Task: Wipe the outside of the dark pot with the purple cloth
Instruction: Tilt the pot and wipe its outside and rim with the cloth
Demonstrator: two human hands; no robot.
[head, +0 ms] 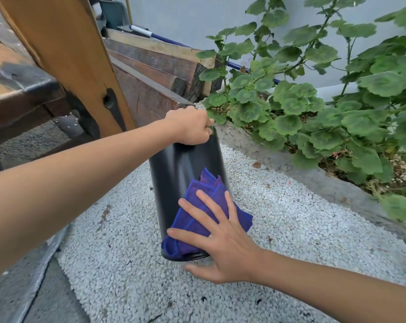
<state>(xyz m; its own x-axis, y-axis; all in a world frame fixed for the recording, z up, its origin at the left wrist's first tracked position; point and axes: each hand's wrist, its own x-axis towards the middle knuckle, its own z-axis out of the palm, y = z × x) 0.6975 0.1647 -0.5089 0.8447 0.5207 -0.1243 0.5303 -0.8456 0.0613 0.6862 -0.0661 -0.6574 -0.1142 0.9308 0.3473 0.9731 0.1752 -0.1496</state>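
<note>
The dark pot (176, 169) is tall, black and glossy, held above white gravel with its base nearest me. My left hand (190, 127) grips its far rim from above. The purple cloth (197, 201), folded with blue edges, lies flat against the lower right side of the pot. My right hand (223, 238) presses on the cloth with fingers spread and the thumb under the pot's base.
White gravel (290, 229) covers the ground beneath. A wooden bench (18, 73) with a slanted leg stands at the left, with stacked planks (155, 59) behind. A concrete kerb (314, 178) borders a bed of leafy green plants (325, 108) on the right.
</note>
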